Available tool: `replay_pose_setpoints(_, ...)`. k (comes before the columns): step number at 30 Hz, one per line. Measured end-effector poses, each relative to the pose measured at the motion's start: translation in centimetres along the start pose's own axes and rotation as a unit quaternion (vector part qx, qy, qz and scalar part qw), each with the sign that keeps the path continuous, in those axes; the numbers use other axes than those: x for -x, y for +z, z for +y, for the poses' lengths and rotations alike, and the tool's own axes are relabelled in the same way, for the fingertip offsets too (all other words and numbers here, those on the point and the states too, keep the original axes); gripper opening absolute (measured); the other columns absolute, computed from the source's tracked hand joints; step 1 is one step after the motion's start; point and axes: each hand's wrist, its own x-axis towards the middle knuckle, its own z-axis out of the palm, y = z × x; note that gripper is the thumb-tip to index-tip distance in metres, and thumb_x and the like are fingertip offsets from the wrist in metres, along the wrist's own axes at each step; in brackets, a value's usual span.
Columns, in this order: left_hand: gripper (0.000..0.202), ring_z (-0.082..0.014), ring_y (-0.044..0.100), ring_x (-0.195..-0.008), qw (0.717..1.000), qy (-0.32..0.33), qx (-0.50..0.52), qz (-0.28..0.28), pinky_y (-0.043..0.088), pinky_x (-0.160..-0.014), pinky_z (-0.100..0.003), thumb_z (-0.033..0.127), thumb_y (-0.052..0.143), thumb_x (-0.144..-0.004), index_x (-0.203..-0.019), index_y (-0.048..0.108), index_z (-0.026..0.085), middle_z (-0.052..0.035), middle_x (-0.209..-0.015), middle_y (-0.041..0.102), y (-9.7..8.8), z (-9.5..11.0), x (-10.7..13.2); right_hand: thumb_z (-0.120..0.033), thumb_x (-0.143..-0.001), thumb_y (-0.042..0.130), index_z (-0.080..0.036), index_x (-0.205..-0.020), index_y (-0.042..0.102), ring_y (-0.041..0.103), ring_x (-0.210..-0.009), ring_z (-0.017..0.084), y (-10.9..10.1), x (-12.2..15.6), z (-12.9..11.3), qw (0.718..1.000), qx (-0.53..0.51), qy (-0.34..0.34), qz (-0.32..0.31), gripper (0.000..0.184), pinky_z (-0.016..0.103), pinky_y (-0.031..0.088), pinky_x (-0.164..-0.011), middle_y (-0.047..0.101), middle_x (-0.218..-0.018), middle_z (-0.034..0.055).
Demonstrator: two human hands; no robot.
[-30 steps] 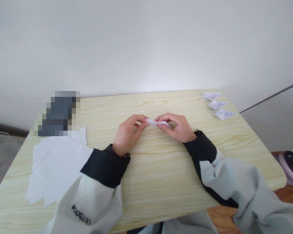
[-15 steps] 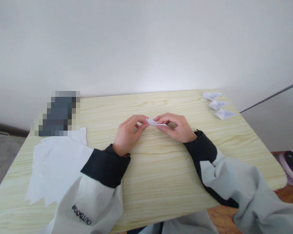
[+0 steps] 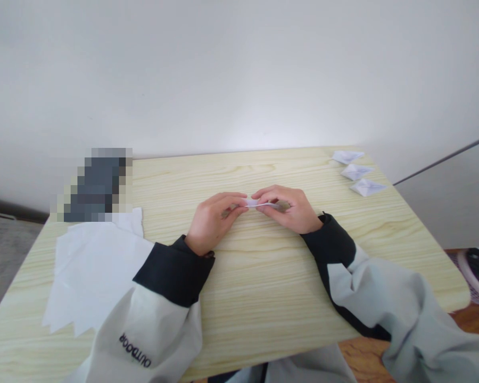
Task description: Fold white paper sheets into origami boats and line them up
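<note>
A small folded piece of white paper is pinched between both hands above the middle of the light wooden table. My left hand grips its left end with curled fingers. My right hand grips its right end, fingers closed over it. Most of the paper is hidden by the fingers. Both wrists rest near the tabletop.
A stack of white paper sheets lies at the table's left. Three folded white paper boats sit in a row at the far right corner. A blurred dark object stands at the far left. A wall rises behind the table.
The hands have drawn closer together and lowered slightly, so the folded paper looks flatter and less of it shows between the fingers.
</note>
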Motion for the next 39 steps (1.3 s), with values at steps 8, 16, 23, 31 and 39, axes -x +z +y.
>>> replay_pose_setpoints(8, 0.016, -0.0143, 0.065, -0.074, 0.997, -0.07, 0.001, -0.023, 0.049, -0.07, -0.024, 0.028, 0.057, -0.086, -0.085, 0.068, 0.016, -0.0021, -0.084, 0.072, -0.04, 0.33, -0.13, -0.025, -0.085, 0.06, -0.02, -0.086, 0.068, 0.068, -0.082, 0.015, -0.04, -0.02, 0.07, 1.0, 0.02, 0.013, -0.002, 0.009, 0.026, 0.052, -0.076, 0.073, -0.088, 0.0031)
replay_pose_setpoints(16, 0.02, -0.0131, 0.065, -0.07, 0.988, -0.146, 0.042, 0.01, 0.049, -0.067, -0.022, 0.034, 0.064, -0.08, -0.095, 0.067, 0.02, 0.0019, -0.078, 0.072, -0.16, 0.58, -0.1, -0.03, -0.082, 0.064, -0.02, -0.088, 0.069, 0.065, -0.072, 0.013, 0.13, 0.08, 0.28, 0.996, 0.048, 0.076, 0.013, 0.013, 0.023, 0.05, -0.064, 0.073, -0.085, 0.0013)
replay_pose_setpoints(23, 0.018, -0.0157, 0.069, -0.074, 0.978, -0.188, 0.094, 0.014, 0.053, -0.071, -0.023, 0.034, 0.065, -0.078, -0.085, 0.068, 0.018, -0.0005, -0.079, 0.074, 0.0, 0.54, -0.05, -0.031, -0.078, 0.065, -0.019, -0.087, 0.069, 0.064, -0.069, 0.013, 0.23, 0.02, 0.25, 0.993, 0.024, 0.118, 0.008, 0.015, 0.023, 0.051, -0.063, 0.072, -0.083, 0.0014)
replay_pose_setpoints(31, 0.015, -0.0118, 0.066, -0.067, 0.991, -0.128, 0.03, 0.037, 0.05, -0.064, -0.019, 0.033, 0.065, -0.079, -0.075, 0.064, 0.018, 0.0026, -0.072, 0.07, 0.1, 0.64, 0.04, -0.03, -0.077, 0.066, -0.018, -0.086, 0.067, 0.064, -0.064, 0.013, 0.28, -0.02, 0.33, 0.99, 0.002, 0.144, 0.015, 0.015, 0.023, 0.05, -0.061, 0.072, -0.08, 0.0011)
replay_pose_setpoints(39, 0.021, -0.0129, 0.065, -0.072, 0.995, -0.095, 0.013, -0.014, 0.05, -0.068, -0.021, 0.035, 0.056, -0.086, -0.083, 0.069, 0.019, 0.0006, -0.077, 0.072, -0.32, 0.81, -0.16, -0.031, -0.077, 0.066, -0.018, -0.085, 0.066, 0.065, -0.066, 0.014, 0.34, 0.12, 0.62, 0.987, -0.001, 0.154, 0.036, 0.016, 0.024, 0.05, -0.061, 0.072, -0.078, 0.001)
